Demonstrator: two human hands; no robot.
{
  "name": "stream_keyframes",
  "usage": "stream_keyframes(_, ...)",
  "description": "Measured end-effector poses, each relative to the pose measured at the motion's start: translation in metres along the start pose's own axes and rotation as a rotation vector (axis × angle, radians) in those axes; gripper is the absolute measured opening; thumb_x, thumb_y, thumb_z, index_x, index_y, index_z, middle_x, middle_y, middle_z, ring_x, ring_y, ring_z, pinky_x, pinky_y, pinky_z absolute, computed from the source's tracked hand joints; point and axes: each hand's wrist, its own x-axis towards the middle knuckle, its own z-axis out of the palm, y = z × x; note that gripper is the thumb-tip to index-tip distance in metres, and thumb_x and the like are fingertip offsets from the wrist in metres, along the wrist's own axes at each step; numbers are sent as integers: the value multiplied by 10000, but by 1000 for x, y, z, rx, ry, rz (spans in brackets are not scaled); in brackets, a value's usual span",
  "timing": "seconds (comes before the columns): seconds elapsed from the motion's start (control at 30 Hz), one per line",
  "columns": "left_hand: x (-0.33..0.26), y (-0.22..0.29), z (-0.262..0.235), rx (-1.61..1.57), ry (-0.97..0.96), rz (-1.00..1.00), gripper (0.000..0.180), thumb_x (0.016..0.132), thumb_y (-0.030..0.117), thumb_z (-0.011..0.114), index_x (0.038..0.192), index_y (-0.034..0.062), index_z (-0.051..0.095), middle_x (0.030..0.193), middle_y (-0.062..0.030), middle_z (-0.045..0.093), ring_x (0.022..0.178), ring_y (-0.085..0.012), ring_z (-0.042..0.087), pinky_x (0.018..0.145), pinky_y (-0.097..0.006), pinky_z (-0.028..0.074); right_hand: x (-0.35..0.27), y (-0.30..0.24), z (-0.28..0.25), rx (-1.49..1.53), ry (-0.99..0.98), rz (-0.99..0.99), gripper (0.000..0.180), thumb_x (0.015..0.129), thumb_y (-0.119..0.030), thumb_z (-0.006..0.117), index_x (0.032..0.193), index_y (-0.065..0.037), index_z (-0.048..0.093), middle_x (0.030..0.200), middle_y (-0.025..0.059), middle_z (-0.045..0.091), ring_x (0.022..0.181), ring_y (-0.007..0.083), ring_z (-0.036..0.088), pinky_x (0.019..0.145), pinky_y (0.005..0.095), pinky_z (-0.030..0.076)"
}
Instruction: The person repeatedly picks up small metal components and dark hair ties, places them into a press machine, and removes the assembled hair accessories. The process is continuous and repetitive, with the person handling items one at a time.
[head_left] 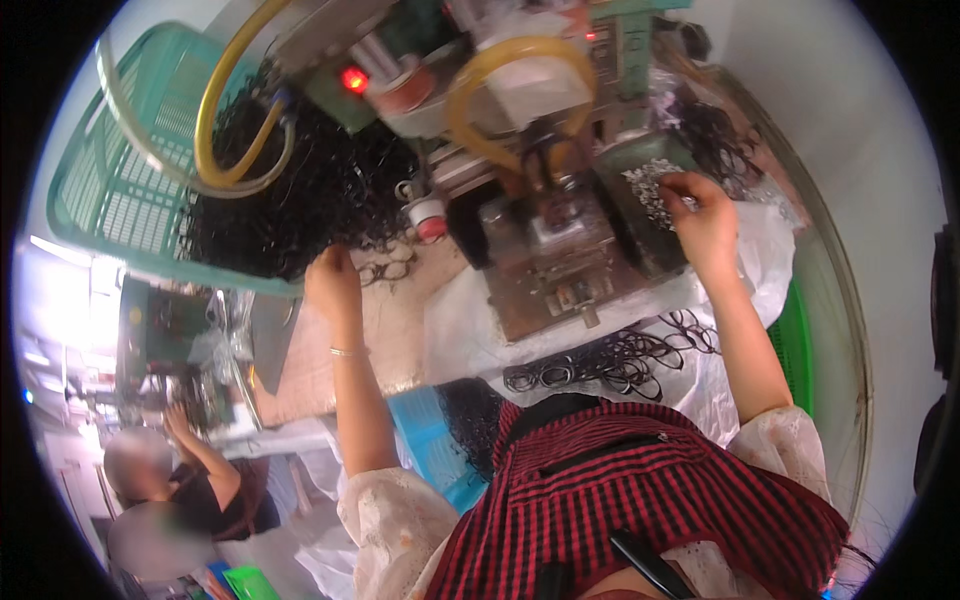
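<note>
My left hand (334, 292) is at the near edge of a heap of thin black loops (270, 190), its fingertips pressed together; what they hold, if anything, is hidden. A few black loops (388, 268) lie beside it on the brown tabletop (330, 370). To the right, my right hand (708, 228) pinches over a pile of small silver metal pieces (645, 188) in a dark green tray (620, 158); whether one is between the fingers is too small to tell. Between my hands stands a metal press (555, 275), blurred around its tool head.
A green plastic basket (120, 215) holds the heap. Yellow hoses (207, 120) arch above, and a red-topped button (430, 228) sticks out left of the press. Black loops (620, 362) lie on white sheeting by my lap, near a blue container (425, 435). Another person (215, 490) works at far left.
</note>
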Motion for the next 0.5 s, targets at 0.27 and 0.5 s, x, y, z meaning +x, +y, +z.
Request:
stream_keyframes(0.27, -23, -2, 26, 111, 167, 66, 135, 797, 94, 678, 908, 26, 715, 862, -150, 676, 795, -366, 634, 730, -443, 504, -22, 32, -33, -204, 135, -48, 172, 807, -33, 680, 970, -41, 731, 935, 149, 704, 875, 266, 677, 801, 318, 513)
stream_keyframes(0.5, -42, 91, -24, -883, 106, -179, 135, 973, 136, 601, 962, 3, 579, 786, -17, 586, 637, -51, 534, 533, -195, 424, -28, -39, -31, 121, -84, -171, 96, 811, -16, 719, 904, -15, 738, 910, 89, 722, 812, 185, 671, 759, 287, 509)
